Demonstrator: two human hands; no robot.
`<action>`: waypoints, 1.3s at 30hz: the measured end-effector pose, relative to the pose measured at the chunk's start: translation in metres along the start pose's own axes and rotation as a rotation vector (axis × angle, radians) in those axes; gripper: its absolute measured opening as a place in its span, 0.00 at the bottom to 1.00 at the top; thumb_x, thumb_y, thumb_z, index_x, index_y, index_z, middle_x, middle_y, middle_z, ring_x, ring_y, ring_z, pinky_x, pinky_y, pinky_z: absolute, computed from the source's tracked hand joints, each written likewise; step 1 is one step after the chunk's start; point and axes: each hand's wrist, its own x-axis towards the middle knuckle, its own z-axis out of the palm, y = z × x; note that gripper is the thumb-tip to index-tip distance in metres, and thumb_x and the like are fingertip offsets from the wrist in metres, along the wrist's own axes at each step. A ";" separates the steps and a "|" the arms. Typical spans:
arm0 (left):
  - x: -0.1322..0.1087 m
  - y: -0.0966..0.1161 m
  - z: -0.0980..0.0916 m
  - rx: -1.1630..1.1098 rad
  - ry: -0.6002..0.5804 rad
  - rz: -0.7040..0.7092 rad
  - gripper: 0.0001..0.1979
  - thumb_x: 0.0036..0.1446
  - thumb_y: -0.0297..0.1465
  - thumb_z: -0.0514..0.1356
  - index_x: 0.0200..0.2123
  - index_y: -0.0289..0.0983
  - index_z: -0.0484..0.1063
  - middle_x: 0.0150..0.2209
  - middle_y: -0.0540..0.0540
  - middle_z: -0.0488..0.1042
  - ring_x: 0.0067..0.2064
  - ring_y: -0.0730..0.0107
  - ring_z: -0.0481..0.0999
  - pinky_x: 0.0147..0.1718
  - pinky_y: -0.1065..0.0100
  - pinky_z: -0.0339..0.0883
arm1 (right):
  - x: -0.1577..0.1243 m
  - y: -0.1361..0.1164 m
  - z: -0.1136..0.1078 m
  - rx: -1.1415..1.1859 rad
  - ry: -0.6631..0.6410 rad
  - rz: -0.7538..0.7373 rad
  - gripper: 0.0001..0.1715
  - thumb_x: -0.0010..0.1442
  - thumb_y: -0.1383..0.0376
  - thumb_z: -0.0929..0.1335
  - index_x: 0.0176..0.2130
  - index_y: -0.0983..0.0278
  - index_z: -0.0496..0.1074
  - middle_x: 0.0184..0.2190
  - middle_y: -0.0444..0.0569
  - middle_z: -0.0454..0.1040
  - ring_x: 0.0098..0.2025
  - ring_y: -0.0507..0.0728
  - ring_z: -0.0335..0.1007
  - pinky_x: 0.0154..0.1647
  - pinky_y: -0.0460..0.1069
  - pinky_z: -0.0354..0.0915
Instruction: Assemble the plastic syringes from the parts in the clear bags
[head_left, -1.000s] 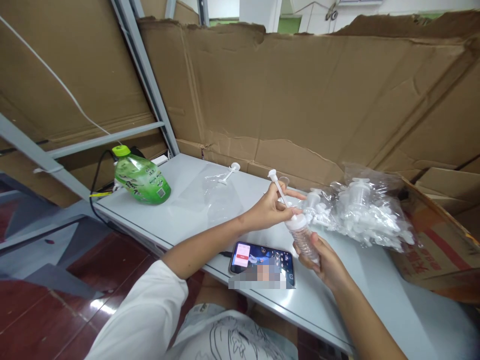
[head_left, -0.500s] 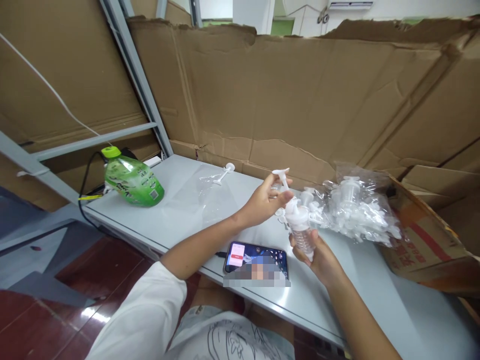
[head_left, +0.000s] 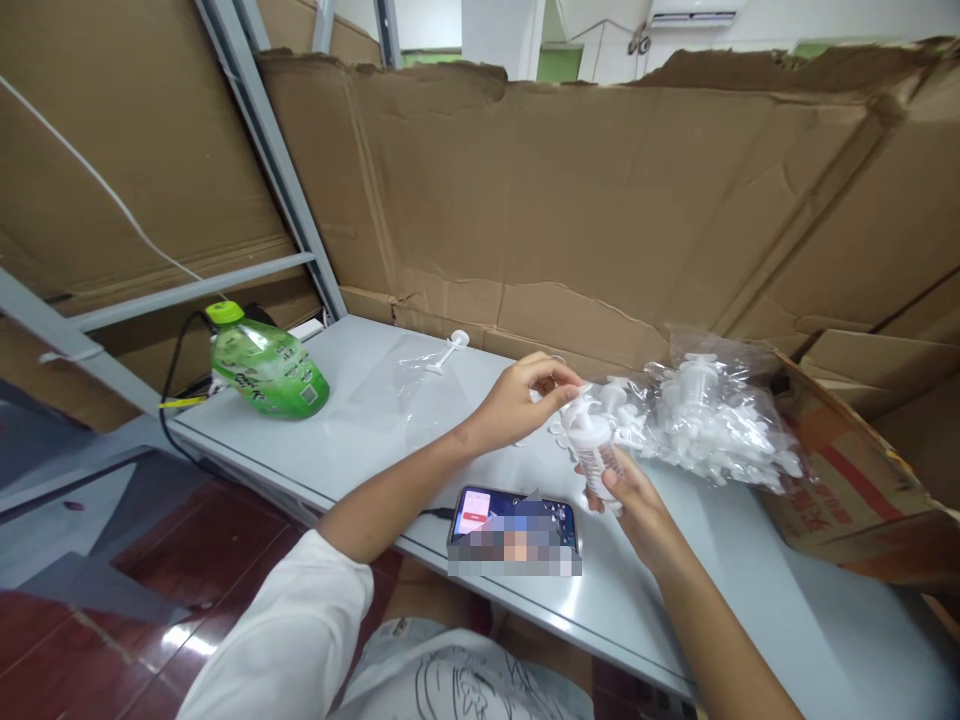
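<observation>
My right hand (head_left: pixel 628 497) is wrapped round a small clear bottle (head_left: pixel 598 462) with a white pump cap, held upright above the grey table (head_left: pixel 360 430). My left hand (head_left: pixel 519 399) pinches the white pump head (head_left: pixel 571 411) on top of that bottle, with the stem down inside it. Right behind them lies a clear plastic bag of several white pump heads (head_left: pixel 712 420). A phone (head_left: pixel 514 521) with a lit screen lies on the table just under my hands.
A green bottle (head_left: pixel 264 364) lies on its side at the table's left end beside a black cable. A loose white pump stem (head_left: pixel 448 350) rests on a clear bag near the cardboard wall (head_left: pixel 570 200). A cardboard box (head_left: pixel 862 490) stands at the right.
The long pump stem that stuck up out of the bottle has gone down into it. My left hand followed it down onto the cap, and both hands dropped a little toward the table.
</observation>
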 end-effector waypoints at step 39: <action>-0.014 0.006 -0.007 0.414 -0.655 -0.025 0.36 0.45 0.49 0.60 0.55 0.45 0.56 0.53 0.46 0.66 0.51 0.61 0.68 0.47 0.64 0.60 | -0.008 -0.027 -0.011 0.480 -0.011 0.057 0.19 0.47 0.56 0.72 0.39 0.61 0.75 0.26 0.46 0.68 0.30 0.53 0.63 0.30 0.47 0.62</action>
